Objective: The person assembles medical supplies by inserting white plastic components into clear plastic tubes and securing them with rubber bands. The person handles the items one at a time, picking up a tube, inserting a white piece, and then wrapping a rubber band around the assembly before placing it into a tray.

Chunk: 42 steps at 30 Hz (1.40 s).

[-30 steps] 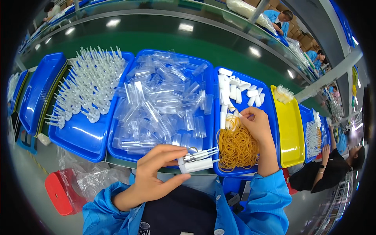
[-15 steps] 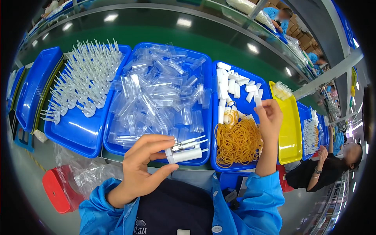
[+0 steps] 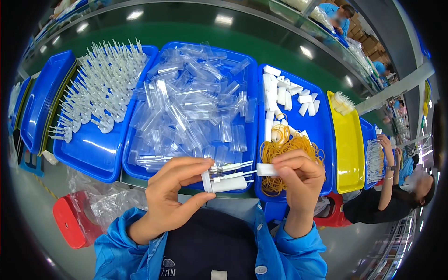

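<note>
My left hand [image 3: 172,198] grips the round base of a white plastic piece with thin prongs [image 3: 228,177]; its prongs point right, and a white sleeve sits over part of them. In my right hand [image 3: 298,179], thumb and fingers pinch a small white block-like sleeve [image 3: 267,170]. This sleeve is at the prong tips; whether it touches them I cannot tell. Beneath the right hand lies a heap of tan rubber bands [image 3: 275,151], in a blue tray [image 3: 322,135] that also holds loose white sleeves [image 3: 281,96].
Clear plastic sleeves [image 3: 186,102] fill the blue tray in the middle. To its left, a blue tray [image 3: 88,161] holds many upright pronged white pieces [image 3: 100,86]. A yellow tray [image 3: 350,158] stands on the right. A red stool [image 3: 70,219] is at lower left; a person in black [image 3: 382,200] sits at right.
My right hand has come left and down from above the tray, bringing the white sleeve to the prong tips. My left hand keeps its grip nearly in place.
</note>
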{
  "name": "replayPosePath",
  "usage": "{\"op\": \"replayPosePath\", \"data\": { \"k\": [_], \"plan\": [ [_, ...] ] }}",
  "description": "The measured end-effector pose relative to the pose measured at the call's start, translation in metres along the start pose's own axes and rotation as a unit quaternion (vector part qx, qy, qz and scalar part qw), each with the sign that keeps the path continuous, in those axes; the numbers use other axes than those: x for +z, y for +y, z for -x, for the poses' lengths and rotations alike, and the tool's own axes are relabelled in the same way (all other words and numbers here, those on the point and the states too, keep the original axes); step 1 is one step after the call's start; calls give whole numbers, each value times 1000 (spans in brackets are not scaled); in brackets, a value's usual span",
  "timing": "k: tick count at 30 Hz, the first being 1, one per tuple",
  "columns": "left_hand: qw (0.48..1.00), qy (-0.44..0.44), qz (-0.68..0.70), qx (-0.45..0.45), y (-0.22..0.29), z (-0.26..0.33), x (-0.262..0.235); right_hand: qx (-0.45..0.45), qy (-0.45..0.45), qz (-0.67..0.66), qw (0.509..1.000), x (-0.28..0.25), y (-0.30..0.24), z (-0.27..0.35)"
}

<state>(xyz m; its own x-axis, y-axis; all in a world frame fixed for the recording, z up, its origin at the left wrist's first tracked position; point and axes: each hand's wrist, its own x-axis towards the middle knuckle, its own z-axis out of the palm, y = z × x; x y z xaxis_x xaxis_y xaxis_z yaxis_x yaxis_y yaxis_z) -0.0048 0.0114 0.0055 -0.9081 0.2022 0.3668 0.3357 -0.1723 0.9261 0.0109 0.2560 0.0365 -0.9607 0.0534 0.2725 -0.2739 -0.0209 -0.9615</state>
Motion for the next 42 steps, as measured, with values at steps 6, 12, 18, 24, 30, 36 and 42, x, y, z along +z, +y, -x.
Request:
{"op": "replayPosePath", "data": {
  "k": [6,12,18,24,30,36,42],
  "plan": [
    [999,-23,-29,16,-2,1,-4,15,7,-8,1000,10,-5,4],
    [999,-10,-29,17,-3,2,-5,54,5,-21,998,11,-6,3],
    [990,-45,-124,43,2,0,-6,29,-28,-9,999,16,-4,4],
    [984,-68,-148,73,2,-1,-4,-23,-42,145,988,30,-10,7],
    [987,-79,-120,68,0,-1,0,-109,-68,197,972,46,-10,8],
    [994,-55,-91,21,1,-1,2,-144,-144,250,947,38,-16,-6],
    [997,-43,-63,19,-1,-2,1,-106,42,470,876,-76,0,-98]
  ]
}}
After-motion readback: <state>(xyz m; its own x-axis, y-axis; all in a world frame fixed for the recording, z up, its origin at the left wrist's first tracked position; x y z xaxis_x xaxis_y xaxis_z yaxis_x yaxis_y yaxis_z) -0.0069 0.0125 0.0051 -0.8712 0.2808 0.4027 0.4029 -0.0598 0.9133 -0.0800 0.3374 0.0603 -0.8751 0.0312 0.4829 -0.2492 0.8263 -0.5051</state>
